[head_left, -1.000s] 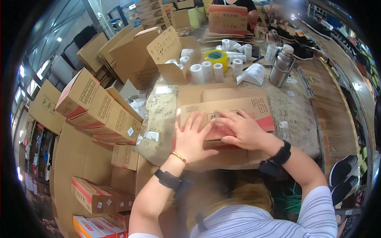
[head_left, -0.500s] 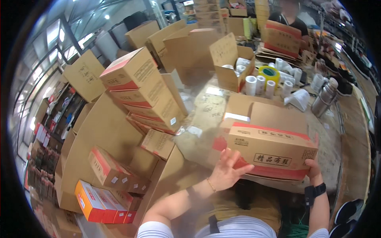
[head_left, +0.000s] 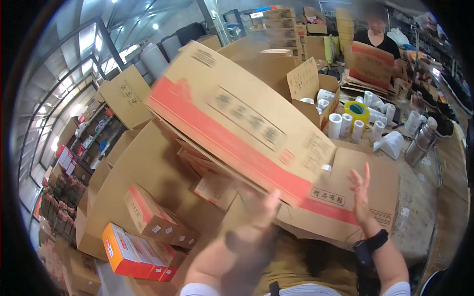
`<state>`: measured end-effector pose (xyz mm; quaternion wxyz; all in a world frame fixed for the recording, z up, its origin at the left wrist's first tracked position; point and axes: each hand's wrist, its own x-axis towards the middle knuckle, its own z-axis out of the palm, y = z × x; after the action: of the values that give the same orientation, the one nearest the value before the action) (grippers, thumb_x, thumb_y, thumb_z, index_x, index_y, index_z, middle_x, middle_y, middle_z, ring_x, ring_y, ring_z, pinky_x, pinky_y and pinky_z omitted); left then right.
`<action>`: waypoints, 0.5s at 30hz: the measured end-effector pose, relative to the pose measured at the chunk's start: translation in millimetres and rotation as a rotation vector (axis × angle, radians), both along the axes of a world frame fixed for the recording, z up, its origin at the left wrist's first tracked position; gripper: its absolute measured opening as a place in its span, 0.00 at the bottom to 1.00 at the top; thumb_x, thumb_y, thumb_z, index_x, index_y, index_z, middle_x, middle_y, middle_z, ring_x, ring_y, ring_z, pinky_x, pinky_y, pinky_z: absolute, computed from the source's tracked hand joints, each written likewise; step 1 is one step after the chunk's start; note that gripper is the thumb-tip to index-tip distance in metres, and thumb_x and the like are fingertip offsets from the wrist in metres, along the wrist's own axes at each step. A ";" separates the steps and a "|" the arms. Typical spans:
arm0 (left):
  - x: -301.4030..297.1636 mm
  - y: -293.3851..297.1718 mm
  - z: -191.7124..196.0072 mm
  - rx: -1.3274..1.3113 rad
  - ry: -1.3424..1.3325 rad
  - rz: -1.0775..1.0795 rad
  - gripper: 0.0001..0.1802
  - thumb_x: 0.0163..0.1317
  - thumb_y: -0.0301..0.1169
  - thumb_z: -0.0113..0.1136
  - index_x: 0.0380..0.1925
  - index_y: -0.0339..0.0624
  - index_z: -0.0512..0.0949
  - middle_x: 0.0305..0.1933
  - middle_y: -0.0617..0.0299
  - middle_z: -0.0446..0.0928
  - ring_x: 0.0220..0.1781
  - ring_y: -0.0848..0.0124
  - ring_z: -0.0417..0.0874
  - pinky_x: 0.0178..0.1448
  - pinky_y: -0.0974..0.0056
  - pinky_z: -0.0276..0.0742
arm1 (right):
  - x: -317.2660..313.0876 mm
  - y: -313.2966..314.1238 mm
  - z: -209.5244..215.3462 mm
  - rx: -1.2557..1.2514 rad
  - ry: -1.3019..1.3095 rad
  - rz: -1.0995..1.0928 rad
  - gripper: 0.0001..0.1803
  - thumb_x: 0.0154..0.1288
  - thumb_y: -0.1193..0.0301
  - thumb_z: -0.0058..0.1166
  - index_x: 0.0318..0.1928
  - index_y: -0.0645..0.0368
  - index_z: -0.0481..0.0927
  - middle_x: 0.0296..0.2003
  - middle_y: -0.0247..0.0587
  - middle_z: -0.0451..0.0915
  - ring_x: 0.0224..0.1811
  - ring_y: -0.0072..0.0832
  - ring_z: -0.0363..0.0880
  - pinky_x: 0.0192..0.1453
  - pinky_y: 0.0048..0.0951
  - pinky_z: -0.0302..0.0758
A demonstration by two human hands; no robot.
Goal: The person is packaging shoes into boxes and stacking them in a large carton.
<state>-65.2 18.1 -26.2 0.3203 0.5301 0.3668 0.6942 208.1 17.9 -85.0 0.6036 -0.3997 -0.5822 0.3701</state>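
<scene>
A long brown cardboard box [head_left: 237, 111] with a red band hangs tilted in the air at the centre left, in front of a stack of boxes. My left hand [head_left: 266, 212], blurred by motion, grips its lower edge near the right end; some of the fingers are hidden. To the right, my right hand [head_left: 360, 192] holds nothing, fingers spread and raised. Just behind that hand, another brown cardboard piece [head_left: 368, 170] with a red band rests on the table; I cannot tell whether it is a flat sheet or a folded box.
Orange and white boxes [head_left: 131, 251] and brown boxes [head_left: 155, 212] lie inside a big carton [head_left: 123, 177] at left. White rolls [head_left: 335, 126], a yellow tape roll [head_left: 356, 111] and a steel flask [head_left: 419, 143] stand on the table. A person [head_left: 377, 39] handles cardboard at the far right.
The box has risen from the table in front of me and swung left, tilting. My right hand has let go of it and opened. The view has also shifted.
</scene>
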 end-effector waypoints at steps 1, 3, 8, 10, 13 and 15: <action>-8.1 18.3 34.3 0.180 -0.042 0.061 0.44 0.55 0.24 0.50 0.69 0.44 0.40 0.68 0.55 0.53 0.67 0.64 0.58 0.69 0.57 0.57 | 20.9 6.9 -15.7 0.003 0.004 -0.007 0.42 0.67 0.43 0.40 0.69 0.59 0.48 0.65 0.50 0.58 0.66 0.41 0.59 0.67 0.41 0.58; -56.4 54.1 81.6 0.230 -0.004 0.201 0.44 0.58 0.28 0.51 0.70 0.45 0.39 0.69 0.55 0.53 0.67 0.62 0.59 0.70 0.57 0.55 | 49.5 7.7 -47.2 0.095 -0.570 -0.340 0.37 0.69 0.49 0.40 0.68 0.60 0.51 0.63 0.53 0.60 0.64 0.44 0.62 0.66 0.42 0.59; -148.4 141.3 223.3 0.310 -0.179 0.079 0.39 0.56 0.39 0.58 0.66 0.40 0.54 0.65 0.53 0.60 0.65 0.62 0.62 0.67 0.55 0.59 | 51.3 -3.8 -60.1 -0.038 -0.687 -0.396 0.33 0.63 0.62 0.51 0.65 0.60 0.58 0.59 0.54 0.64 0.62 0.49 0.63 0.65 0.45 0.59; -167.8 159.8 252.4 0.015 -0.277 0.093 0.30 0.57 0.44 0.59 0.58 0.45 0.65 0.58 0.61 0.69 0.60 0.64 0.69 0.61 0.53 0.67 | 43.9 -3.3 -57.9 -0.026 -0.762 -0.403 0.32 0.60 0.66 0.54 0.63 0.60 0.60 0.58 0.53 0.66 0.61 0.49 0.64 0.64 0.46 0.60; -204.3 186.0 261.9 -0.049 -0.186 0.269 0.33 0.54 0.43 0.61 0.57 0.39 0.65 0.59 0.54 0.66 0.56 0.61 0.72 0.55 0.51 0.73 | 36.6 0.4 -57.7 0.070 -0.964 -0.445 0.34 0.54 0.69 0.57 0.62 0.58 0.62 0.55 0.52 0.68 0.58 0.49 0.65 0.61 0.44 0.62; -204.4 196.6 264.4 0.098 -0.235 0.515 0.34 0.51 0.43 0.66 0.55 0.38 0.68 0.60 0.48 0.64 0.56 0.59 0.73 0.56 0.53 0.73 | 35.4 -0.8 -53.6 0.078 -0.955 -0.419 0.33 0.54 0.70 0.56 0.61 0.58 0.63 0.53 0.50 0.69 0.55 0.48 0.67 0.58 0.43 0.64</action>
<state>-269.6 214.8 238.2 0.1477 0.3501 0.4156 0.8264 243.5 17.1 -138.6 0.3462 -0.6092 -0.7135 -0.0041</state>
